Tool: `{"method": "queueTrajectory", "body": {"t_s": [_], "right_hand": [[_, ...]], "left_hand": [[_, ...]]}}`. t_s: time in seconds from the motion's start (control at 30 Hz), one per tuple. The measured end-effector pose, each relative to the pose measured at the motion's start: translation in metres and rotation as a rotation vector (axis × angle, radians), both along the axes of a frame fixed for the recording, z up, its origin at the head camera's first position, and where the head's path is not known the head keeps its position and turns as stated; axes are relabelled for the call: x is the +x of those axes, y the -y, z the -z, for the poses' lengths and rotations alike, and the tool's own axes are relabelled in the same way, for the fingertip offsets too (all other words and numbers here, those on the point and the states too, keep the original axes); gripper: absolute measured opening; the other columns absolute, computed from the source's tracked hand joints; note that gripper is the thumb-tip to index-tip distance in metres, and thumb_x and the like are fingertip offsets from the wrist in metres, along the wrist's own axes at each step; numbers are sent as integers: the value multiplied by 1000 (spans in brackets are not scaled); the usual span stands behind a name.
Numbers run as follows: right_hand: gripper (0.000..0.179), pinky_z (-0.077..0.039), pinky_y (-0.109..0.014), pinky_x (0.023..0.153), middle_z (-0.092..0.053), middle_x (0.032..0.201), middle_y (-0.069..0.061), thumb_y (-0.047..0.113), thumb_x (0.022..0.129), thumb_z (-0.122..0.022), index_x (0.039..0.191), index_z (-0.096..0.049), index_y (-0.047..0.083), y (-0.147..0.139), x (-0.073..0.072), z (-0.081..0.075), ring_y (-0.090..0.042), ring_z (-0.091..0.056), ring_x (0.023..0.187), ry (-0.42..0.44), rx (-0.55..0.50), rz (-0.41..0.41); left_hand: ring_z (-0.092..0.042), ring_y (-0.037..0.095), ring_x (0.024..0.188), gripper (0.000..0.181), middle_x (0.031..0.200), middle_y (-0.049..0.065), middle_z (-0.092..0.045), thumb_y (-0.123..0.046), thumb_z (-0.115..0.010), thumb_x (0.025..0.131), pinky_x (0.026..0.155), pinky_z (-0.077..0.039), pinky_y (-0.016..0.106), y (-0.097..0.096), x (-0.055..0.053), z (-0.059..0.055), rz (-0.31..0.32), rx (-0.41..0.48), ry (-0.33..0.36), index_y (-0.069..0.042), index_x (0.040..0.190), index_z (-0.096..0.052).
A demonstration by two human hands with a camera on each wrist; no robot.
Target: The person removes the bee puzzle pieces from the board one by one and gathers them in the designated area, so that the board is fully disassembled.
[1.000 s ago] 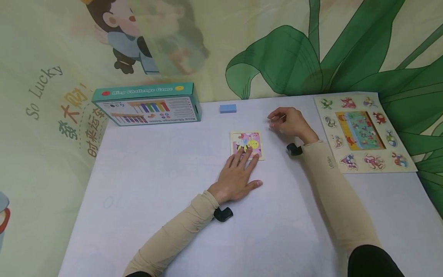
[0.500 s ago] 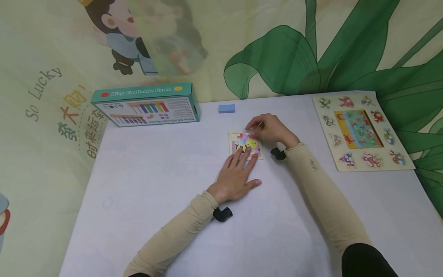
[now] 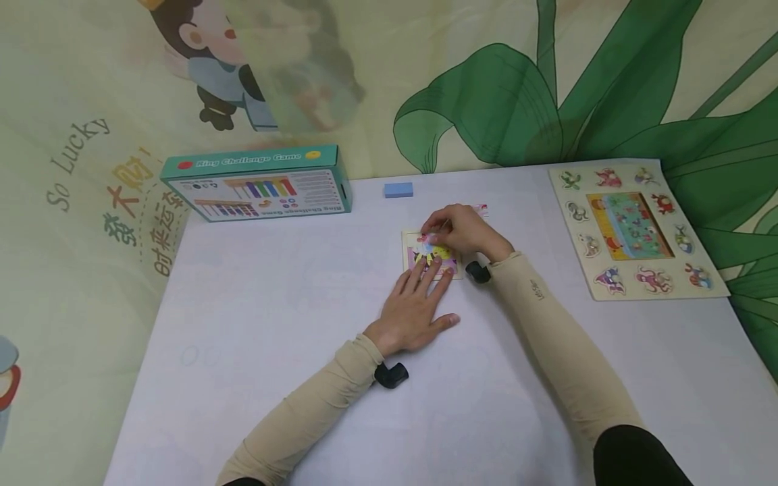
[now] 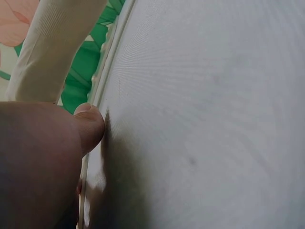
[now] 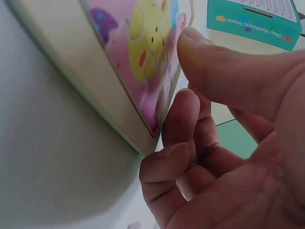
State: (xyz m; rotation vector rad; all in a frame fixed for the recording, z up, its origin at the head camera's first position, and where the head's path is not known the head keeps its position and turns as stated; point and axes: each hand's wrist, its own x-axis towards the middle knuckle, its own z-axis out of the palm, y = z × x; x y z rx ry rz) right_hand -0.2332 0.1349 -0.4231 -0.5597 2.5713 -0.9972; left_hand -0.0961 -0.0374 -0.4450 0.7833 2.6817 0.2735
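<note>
A small square puzzle (image 3: 412,255) with a yellow bee picture and a pale frame lies on the white table. My left hand (image 3: 406,314) rests flat, its spread fingertips on the puzzle's near part; the thumb (image 4: 90,126) points right in the left wrist view. My right hand (image 3: 467,233) comes from the right, fingers bent, thumb and index fingertips at the puzzle's far edge. In the right wrist view the thumb tip (image 5: 193,38) overlaps the puzzle's edge; I cannot tell whether it pinches a piece. A pink-patterned piece (image 3: 481,210) shows beyond the right hand.
A teal Ring Challenge Game box (image 3: 258,183) stands at the back left. A blue block (image 3: 398,190) sits near the back edge. On the right lies a larger animal puzzle board (image 3: 580,273). A printed cloth (image 3: 371,88) hangs behind the table (image 3: 243,304).
My right hand has moved left from beside the puzzle onto its far edge, uncovering the pink-patterned piece behind it. The left hand stays in place on the puzzle.
</note>
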Motion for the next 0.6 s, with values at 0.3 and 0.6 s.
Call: {"method": "queueTrajectory", "body": {"t_s": [0.3,0.6], "right_hand": [[18,-50,-34,79,-76,117,-12,4,100,-72,116,-80,6,4,1,0,-26,-61,91,13,14,-17],[18,-49,-35,82,-76,113,-14,4,100,-72,116,-80,7,6,2,-2,-26,-60,94,20,28,-36]], "left_hand": [[7,30,167,80,181,6,3,-62,-37,110,135,-5,47,0,0,1,1,-2,-4,-20,173,-11],[7,30,167,80,181,7,3,-62,-37,110,135,-5,47,0,0,-1,5,-6,-7,-20,173,-10]]}}
